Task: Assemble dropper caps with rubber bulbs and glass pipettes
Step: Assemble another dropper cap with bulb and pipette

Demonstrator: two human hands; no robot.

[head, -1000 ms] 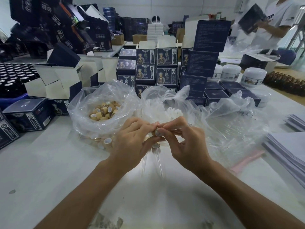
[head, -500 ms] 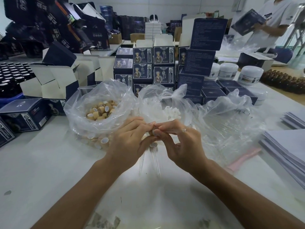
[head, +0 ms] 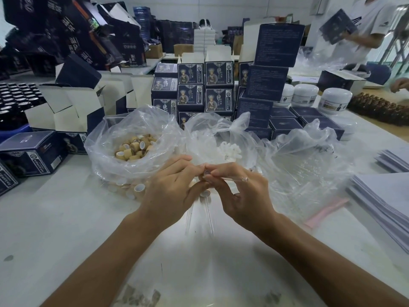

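My left hand (head: 170,187) pinches a small tan dropper cap (head: 201,177), mostly hidden by fingertips. My right hand (head: 241,193) grips a clear glass pipette (head: 234,179) that lies sideways across its fingers, one end meeting the cap. Both hands touch above the table. Under them lie finished droppers (head: 208,207) with glass tubes pointing toward me. Behind stand a clear bag of tan caps (head: 135,147), a bag of white rubber bulbs (head: 229,149) and a bag of glass pipettes (head: 309,165).
Dark blue product boxes (head: 205,85) are stacked behind the bags, open cartons (head: 66,107) at the left. White jars (head: 336,99) and paper stacks (head: 385,196) are at the right. A person in a white shirt (head: 363,29) handles a box at the far right.
The hands stay pressed together with only slight finger shifts. The view has tilted a little, so the scene sits slightly higher in the frame.
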